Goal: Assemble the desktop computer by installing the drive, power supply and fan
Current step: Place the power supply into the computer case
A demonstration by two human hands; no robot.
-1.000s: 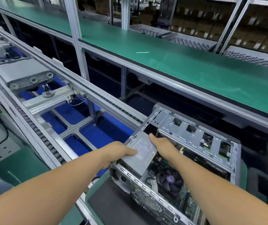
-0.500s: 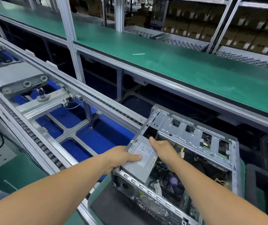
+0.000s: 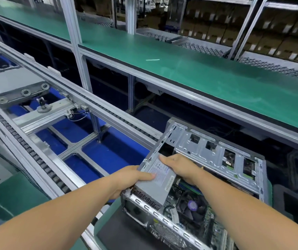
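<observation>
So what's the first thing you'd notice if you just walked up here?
Both hands, left and right, hold a grey power supply tilted into the near-left corner of an open metal computer case at lower right. Inside it sits a cooling fan with a purple hub. A long green shelf runs across behind.

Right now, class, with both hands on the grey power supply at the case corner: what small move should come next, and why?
Probably press the power supply down and level into the case; it sits tilted, held by left hand and right hand.
</observation>
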